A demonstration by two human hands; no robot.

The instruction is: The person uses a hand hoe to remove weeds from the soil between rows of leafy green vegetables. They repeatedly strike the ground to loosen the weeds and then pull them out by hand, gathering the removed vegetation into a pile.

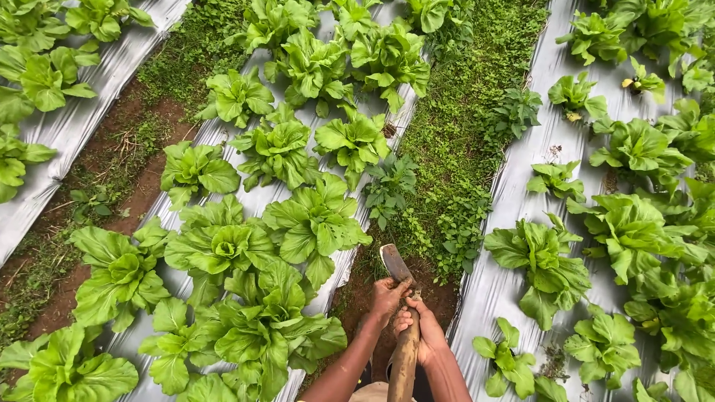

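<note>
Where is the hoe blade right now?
In the head view, the hoe blade sits low centre, just above both hands on the wooden handle, over the weedy furrow between two plastic-covered beds.

Two hands grip one tool: the left hand (386,295) and the right hand (421,333) close around a single wooden-handled hoe (399,298). Three raised beds covered in silver plastic mulch (514,193) run up the view, with two weedy furrows (454,141) between them. The leafy green plants (313,219) are too many and too overlapped to count exactly.
</note>
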